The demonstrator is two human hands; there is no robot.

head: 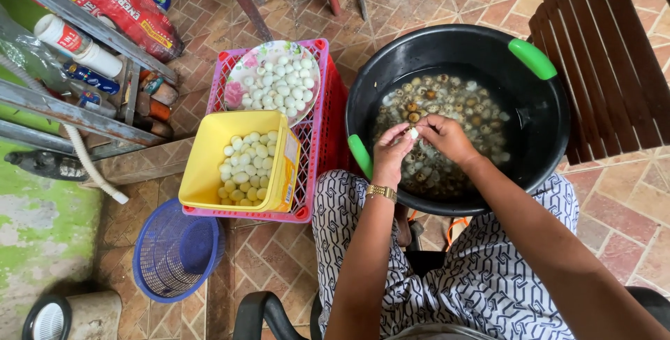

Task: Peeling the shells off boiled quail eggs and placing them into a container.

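We are pinching a small white peeled egg (pixel 414 132) between our left hand (pixel 392 153) and right hand (pixel 445 137) over the round black plastic tub (pixel 544 123). Speckled eggs (pixel 460 106) are soaking in its water.

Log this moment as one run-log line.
left hand: pinching small egg | right hand: on same egg | over black tub of speckled eggs in water | peeled eggs: yellow tub

- Left hand (pixel 392 153): forearm extended forward, fingers curled, fingertips pinched together.
- Right hand (pixel 447 137): forearm angled inward, fingertips meeting the left hand's, thumb pressed in.
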